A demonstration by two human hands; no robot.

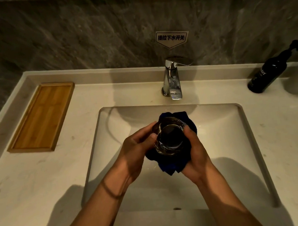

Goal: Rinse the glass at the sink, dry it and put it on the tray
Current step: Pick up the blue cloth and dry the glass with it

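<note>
Over the middle of the white rectangular sink basin (224, 140), both hands hold a clear drinking glass (168, 137), its mouth tipped toward the camera. A dark blue cloth (172, 165) wraps it from beneath. The left hand (136, 153) clamps the glass's nine o'clock side; the right hand (196, 154) presses cloth against its three o'clock side. The bare rectangular bamboo tray (41, 116) lies at ten o'clock, the chrome tap (173, 78) at twelve.
</note>
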